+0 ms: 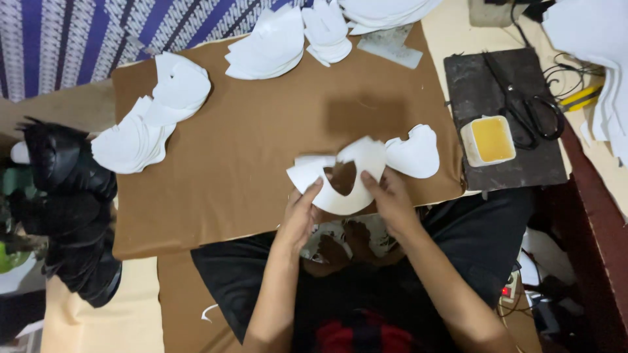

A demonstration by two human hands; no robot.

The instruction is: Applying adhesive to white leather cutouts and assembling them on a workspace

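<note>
Fingers of both my hands are closing on a white curved cut piece (pixel 340 189); my left hand (pixel 299 219) is pinching its left arm, with the thumb lying on top near the tip and the other fingers tucked beneath; my right hand (pixel 392 204) is pinching the right arm the same way, thumb pressed on the upper face; neither grip is spread wide, both being clamped flat on the sheet. This piece is arching like a horseshoe, its closed bend pointing toward me and its two arms opening away, so the long axis is running left to right across the near edge of the brown board (pixel 261 131); it is sitting between my thumbs, partly overhanging my lap. Just beside my right fingers another white piece (pixel 415 153) is lying flat; farther right a tub of yellow glue (pixel 490 139) and black scissors (pixel 526 104) are resting on a dark slab (pixel 477 75); stacks of white pieces (pixel 147 121) are lying well away on the left.
</note>
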